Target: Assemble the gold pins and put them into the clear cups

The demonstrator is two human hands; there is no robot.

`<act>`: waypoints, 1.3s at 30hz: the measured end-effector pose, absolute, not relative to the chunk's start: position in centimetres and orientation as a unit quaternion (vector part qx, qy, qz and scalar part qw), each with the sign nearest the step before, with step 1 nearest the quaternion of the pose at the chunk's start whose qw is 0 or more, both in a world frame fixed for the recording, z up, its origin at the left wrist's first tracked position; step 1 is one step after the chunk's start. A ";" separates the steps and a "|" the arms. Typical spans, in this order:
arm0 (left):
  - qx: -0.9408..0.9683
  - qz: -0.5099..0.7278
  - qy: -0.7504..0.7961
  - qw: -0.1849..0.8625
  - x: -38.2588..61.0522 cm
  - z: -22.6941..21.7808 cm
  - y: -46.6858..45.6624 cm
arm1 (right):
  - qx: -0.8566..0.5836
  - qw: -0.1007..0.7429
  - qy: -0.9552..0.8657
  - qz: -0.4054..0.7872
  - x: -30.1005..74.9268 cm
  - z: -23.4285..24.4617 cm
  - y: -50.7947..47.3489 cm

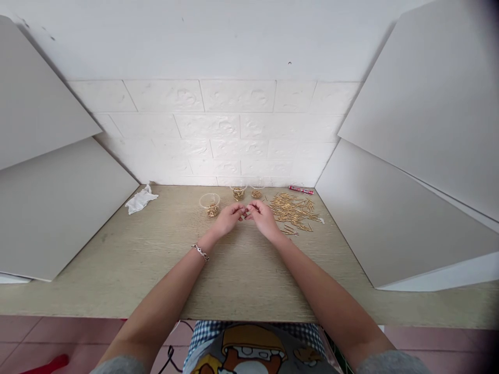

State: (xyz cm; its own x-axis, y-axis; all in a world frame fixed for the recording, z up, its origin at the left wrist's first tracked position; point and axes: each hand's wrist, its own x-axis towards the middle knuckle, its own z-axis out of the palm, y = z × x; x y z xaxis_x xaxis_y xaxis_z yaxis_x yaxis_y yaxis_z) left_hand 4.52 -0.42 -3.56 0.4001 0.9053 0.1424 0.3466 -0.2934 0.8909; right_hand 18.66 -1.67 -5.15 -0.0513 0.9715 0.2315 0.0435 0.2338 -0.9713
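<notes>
My left hand (229, 217) and my right hand (262, 216) meet above the middle of a light wooden table (163, 259). Their fingertips are pinched together around a tiny part that is too small to make out. A bracelet circles my left wrist. A heap of thin golden pins (293, 210) lies just right of my right hand. A clear plastic cup (209, 203) with gold pieces stands just left of my left hand. Two more small cups (238, 192) with gold pieces stand behind the hands, near the wall.
A crumpled white tissue (140, 200) lies at the back left. A red pen-like tube (301, 190) rests against the white brick wall. Grey panels (58, 208) close in both sides of the table. Its front edge is near my body.
</notes>
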 end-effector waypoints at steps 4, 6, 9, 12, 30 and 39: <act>0.772 0.307 0.463 0.310 4.4 -3.3 -0.6 | -0.451 0.516 -0.590 0.427 18.8 -5.3 -1.6; 0.794 0.292 0.470 0.253 4.4 -3.2 -0.7 | -0.455 0.510 -0.596 0.422 18.8 -5.4 -1.5; 0.825 0.273 0.459 0.184 4.3 -3.0 -0.9 | -0.460 0.509 -0.598 0.416 18.8 -5.6 -1.4; 0.847 0.244 0.460 0.103 4.3 -2.9 -1.1 | -0.465 0.501 -0.608 0.403 18.9 -5.7 -1.3; 0.862 0.187 0.471 -0.020 4.4 -2.7 -1.9 | -0.480 0.463 -0.630 0.397 19.4 -5.9 -1.1; 0.860 0.184 0.476 -0.016 4.6 -2.5 -2.3 | -0.508 0.485 -0.629 0.334 18.7 -5.2 -1.9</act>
State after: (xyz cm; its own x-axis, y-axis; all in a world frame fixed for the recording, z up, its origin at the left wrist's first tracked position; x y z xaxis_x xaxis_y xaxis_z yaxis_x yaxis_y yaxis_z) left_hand 4.64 -2.27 -2.46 0.4799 0.8124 0.3311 0.8240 -0.5470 0.1477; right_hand 18.73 -1.92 -5.16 -0.0147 0.9624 0.2711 0.3149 0.2618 -0.9123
